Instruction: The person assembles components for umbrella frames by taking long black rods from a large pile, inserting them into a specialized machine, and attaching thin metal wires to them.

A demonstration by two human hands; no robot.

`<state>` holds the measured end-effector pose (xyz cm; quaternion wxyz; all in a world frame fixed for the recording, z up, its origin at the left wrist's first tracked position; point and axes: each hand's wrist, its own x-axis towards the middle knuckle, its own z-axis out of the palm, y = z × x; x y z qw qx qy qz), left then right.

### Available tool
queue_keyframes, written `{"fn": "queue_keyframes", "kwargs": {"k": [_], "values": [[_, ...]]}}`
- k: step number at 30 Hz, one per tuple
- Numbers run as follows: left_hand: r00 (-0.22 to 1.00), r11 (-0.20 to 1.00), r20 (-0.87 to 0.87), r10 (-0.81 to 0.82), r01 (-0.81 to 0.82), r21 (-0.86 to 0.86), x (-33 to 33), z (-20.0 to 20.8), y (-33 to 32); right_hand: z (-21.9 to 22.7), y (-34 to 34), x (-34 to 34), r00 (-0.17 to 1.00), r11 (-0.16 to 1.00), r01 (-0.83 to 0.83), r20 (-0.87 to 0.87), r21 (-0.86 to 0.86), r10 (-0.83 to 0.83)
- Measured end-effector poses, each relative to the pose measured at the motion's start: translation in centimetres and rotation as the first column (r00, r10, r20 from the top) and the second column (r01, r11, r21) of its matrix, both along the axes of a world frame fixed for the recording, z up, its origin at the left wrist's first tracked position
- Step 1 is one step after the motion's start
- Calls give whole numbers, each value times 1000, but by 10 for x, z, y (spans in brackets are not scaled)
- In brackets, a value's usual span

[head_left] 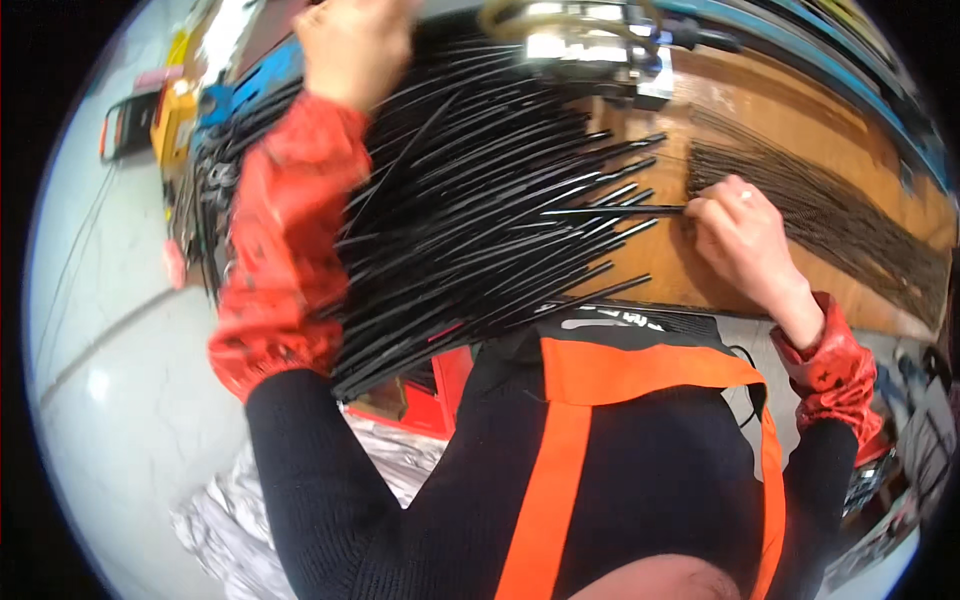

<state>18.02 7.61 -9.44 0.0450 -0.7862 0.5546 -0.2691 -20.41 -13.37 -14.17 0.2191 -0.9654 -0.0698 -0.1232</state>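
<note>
Over the wooden tabletop [700, 282], a slim black rod [620, 211] runs nearly level, left to right, its free end pointing left across a heap of black rods [450, 210]. It looks straight and glossy. The right hand's [742, 238] grip is closed around its right end, hiding it. The left hand [352, 48] is blurred and cut off above; its grip I cannot tell.

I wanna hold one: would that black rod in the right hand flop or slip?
Probably stiff: the black rod juts out straight from the right hand. Likely light: it looks thin. Maybe slippery: its surface shines.
</note>
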Motion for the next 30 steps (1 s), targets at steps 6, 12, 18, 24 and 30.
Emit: {"fn": "queue_keyframes", "kwargs": {"k": [6,12,18,24,30], "values": [[790,986,-597,143,-167,16,-198,-2,76,17,-3,20,993,987,40,-113,155,-23],[856,949,-517,6,-167,-267,-204,-28,75,16,-18,26,952,923,130,-305,362,-15],[818,955,-542,192,-283,-88,-206,-14,115,17,-17,24,954,902,201,-285,381,-92],[797,942,-604,34,-228,-247,-180,-19,126,24,-29,34,909,869,290,-401,401,-119],[823,1000,-567,-21,29,5,-179,11,88,30,-23,36,938,928,170,-344,331,-49]]}}
